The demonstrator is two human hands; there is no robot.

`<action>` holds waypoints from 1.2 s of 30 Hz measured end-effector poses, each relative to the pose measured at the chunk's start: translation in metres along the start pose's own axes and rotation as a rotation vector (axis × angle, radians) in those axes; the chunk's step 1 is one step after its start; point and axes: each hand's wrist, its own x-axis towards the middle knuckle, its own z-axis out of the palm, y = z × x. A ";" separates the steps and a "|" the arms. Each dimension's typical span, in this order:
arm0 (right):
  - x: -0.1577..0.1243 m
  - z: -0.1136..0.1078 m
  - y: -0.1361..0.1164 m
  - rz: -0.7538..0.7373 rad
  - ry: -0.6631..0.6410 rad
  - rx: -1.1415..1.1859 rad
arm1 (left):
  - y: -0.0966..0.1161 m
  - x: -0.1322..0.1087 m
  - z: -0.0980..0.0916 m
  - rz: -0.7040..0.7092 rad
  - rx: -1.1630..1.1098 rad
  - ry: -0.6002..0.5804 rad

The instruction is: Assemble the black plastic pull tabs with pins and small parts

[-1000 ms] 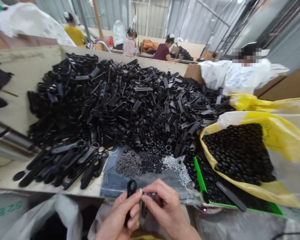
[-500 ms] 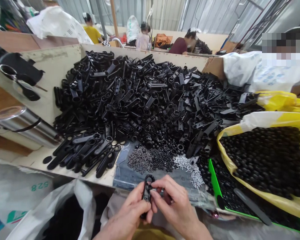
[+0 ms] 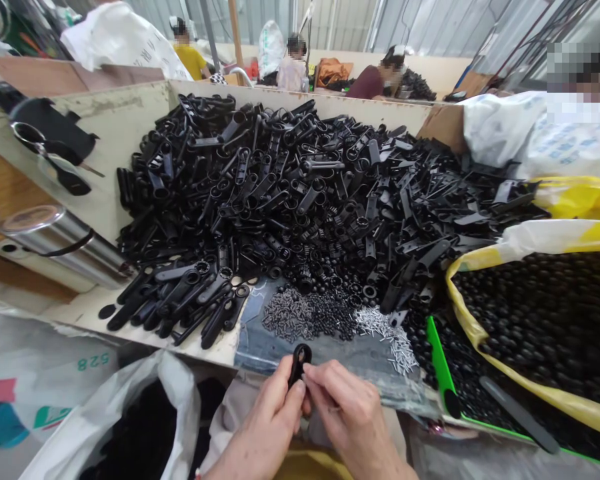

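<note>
A black plastic handle with a ring-shaped end (image 3: 301,355) is gripped in my left hand (image 3: 273,413), its ring pointing away from me. My right hand (image 3: 351,407) is closed in a pinch, thumb and forefinger meeting at the handle just below the ring; whatever may be between those fingertips is too small to see. Just beyond both hands, a blue-grey cloth (image 3: 260,347) carries piles of small grey springs or pins (image 3: 287,313), tiny black pieces (image 3: 333,315) and silver pins (image 3: 403,352).
A large heap of black plastic parts (image 3: 260,180) fills the bin. Handles (image 3: 180,293) lie at left beside a steel flask (image 3: 70,243). Right stand a green-edged tray (image 3: 440,363) and a yellow-white bag (image 3: 460,300) of black pieces. A white sack (image 3: 177,387) opens at lower left. Other people sit behind.
The handle has turned so less of its inner side shows. My right fingertips have moved up closer to the ring. The whole view has shifted slightly.
</note>
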 end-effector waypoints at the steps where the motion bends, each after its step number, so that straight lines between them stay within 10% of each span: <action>1: -0.002 0.001 0.000 -0.036 -0.003 -0.054 | -0.002 0.002 0.000 0.007 -0.015 0.019; 7: -0.006 -0.004 -0.004 -0.087 -0.134 -0.141 | -0.007 0.015 -0.002 0.038 -0.057 -0.029; 14: -0.008 -0.028 -0.005 0.334 -0.309 -0.038 | -0.012 0.020 0.002 -0.022 -0.236 -0.040; 23: -0.005 -0.015 0.005 0.105 -0.315 -0.160 | -0.006 0.020 0.011 -0.032 -0.276 -0.043; 36: 0.003 -0.009 0.001 0.154 -0.497 -0.411 | -0.020 0.019 0.005 0.008 -0.193 0.010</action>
